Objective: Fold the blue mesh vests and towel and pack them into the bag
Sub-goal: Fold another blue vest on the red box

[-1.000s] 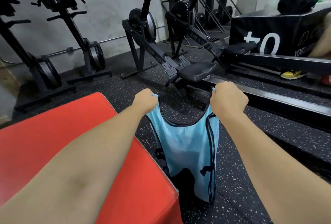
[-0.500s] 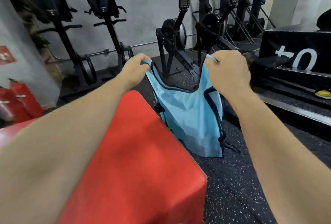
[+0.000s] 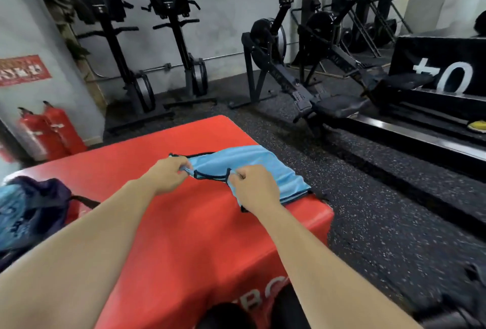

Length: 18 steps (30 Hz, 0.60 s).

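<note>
With 1 blue mesh vest (image 3: 257, 163) spread on the red box (image 3: 184, 236) at frame centre, the left hand (image 3: 168, 173) and right hand (image 3: 253, 188) pinch its shoulder straps with curled fingers, so the next move is probably folding it in half, edges aligned.

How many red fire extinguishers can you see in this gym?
2. The left extinguisher and the right extinguisher stand side by side at the far left; others may be out of view.

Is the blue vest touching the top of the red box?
Touching. The head view shows the blue vest spread flat on the red box, with the left hand and right hand pinching its straps.
</note>
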Tool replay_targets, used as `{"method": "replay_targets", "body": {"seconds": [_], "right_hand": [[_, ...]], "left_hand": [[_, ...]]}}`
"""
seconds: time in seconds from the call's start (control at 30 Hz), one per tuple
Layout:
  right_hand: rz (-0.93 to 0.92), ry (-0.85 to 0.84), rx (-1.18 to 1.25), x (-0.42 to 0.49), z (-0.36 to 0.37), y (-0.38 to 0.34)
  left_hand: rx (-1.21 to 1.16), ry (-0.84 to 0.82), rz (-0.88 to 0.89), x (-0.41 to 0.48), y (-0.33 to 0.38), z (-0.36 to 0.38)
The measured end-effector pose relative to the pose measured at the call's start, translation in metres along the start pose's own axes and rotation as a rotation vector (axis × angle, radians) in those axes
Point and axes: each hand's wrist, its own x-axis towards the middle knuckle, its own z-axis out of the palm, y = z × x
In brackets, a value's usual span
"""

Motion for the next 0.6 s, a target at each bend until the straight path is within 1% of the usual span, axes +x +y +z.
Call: {"method": "replay_targets", "body": {"seconds": [0.17,0.27,0.37,0.43,0.5,0.6], "right_hand": [[0.141,-0.117,0.265,-0.001,0.051,0.005],[0.216,-0.204,0.318,0.001,0.089,0.002],[0.221,-0.31,0.305,-0.001,0.126,-0.005],[0.166,-0.369,0.224,-0.005,0.148,-0.012],[0.076,-0.395,0.041,-0.012,0.164,-0.025],[-0.085,-0.341,-0.283,-0.026,0.183,-0.044]], "left_hand": [[0.046,-0.081,-0.062,0.002,-0.053,0.022],[0.077,-0.114,-0.11,0.002,-0.089,0.028],[0.131,-0.166,-0.181,-0.006,-0.127,0.026],[0.173,-0.19,-0.231,-0.016,-0.15,0.022],[0.186,-0.205,-0.263,-0.028,-0.172,0.019],[0.171,-0.211,-0.267,-0.038,-0.202,0.02]]}}
